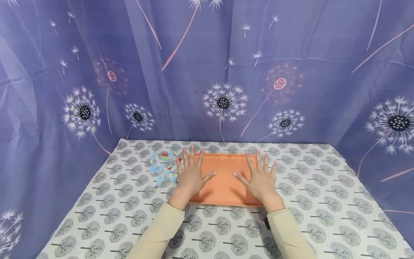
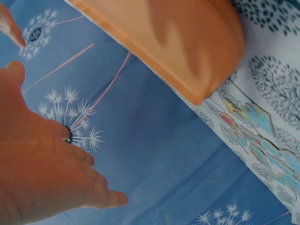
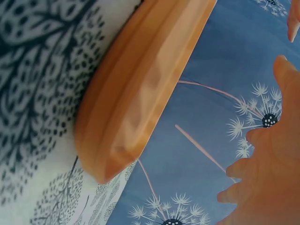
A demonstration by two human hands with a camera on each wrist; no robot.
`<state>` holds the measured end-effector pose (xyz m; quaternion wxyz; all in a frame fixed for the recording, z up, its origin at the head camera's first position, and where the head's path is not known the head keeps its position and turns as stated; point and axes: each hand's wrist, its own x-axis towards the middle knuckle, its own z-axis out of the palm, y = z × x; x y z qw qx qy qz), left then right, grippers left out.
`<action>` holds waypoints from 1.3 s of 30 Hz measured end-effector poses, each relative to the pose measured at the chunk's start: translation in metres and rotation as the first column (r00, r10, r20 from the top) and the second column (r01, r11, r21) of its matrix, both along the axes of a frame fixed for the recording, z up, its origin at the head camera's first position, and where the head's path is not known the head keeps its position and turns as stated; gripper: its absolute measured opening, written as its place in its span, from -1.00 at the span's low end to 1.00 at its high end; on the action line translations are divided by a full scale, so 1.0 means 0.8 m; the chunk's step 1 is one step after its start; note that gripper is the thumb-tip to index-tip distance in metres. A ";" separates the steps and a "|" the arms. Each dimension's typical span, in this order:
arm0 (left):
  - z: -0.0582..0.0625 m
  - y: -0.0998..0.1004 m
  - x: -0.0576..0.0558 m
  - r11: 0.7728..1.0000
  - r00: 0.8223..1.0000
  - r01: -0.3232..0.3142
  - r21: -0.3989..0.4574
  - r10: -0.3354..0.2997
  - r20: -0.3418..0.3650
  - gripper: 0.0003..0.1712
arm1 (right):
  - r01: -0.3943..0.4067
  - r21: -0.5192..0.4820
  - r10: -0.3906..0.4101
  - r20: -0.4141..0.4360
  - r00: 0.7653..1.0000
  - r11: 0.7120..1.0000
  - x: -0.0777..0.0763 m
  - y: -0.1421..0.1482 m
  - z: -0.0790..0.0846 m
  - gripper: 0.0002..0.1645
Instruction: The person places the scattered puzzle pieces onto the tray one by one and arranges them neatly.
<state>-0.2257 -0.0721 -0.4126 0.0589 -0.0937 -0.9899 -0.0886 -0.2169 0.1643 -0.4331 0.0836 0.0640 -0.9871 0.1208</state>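
Tray (image 1: 223, 187), orange, on far part of table (image 1: 323, 203), under left hand (image 1: 191, 177) and right hand (image 1: 261, 181), both spread wide, holding nothing. Bright bits (image 1: 158, 169) just left of it. Maybe only getting ready. Next, perhaps reach left and pinch one.

Loose pieces (image 1: 153, 168) lie left of the tray (image 1: 224, 181) on the table (image 1: 310, 248)

Tray (image 1: 225, 176): solid orange. Counter cloth (image 1: 223, 226): white, dark grey tree print. Small pieces (image 1: 153, 168): light blue, red, yellow. Curtain (image 1: 194, 46): violet-blue, white and pink dandelion print. Sleeves (image 1: 160, 232): cream.
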 end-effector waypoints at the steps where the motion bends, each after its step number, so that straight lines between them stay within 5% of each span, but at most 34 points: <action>1: -0.001 0.000 0.000 1.000 1.000 0.001 0.006 -0.001 0.002 0.08 | 0.002 0.001 -0.002 0.004 1.000 1.000 0.000 0.000 0.000 0.05; 18: 0.002 -0.003 -0.006 1.000 0.999 -0.014 0.010 0.013 0.030 0.09 | -0.001 -0.001 0.001 -0.018 1.000 1.000 -0.003 0.005 0.005 0.03; 39: 0.010 -0.016 -0.004 0.996 1.000 0.024 0.084 -0.023 -0.016 0.08 | -0.016 -0.033 0.013 -0.083 0.996 0.999 -0.009 0.023 0.015 0.07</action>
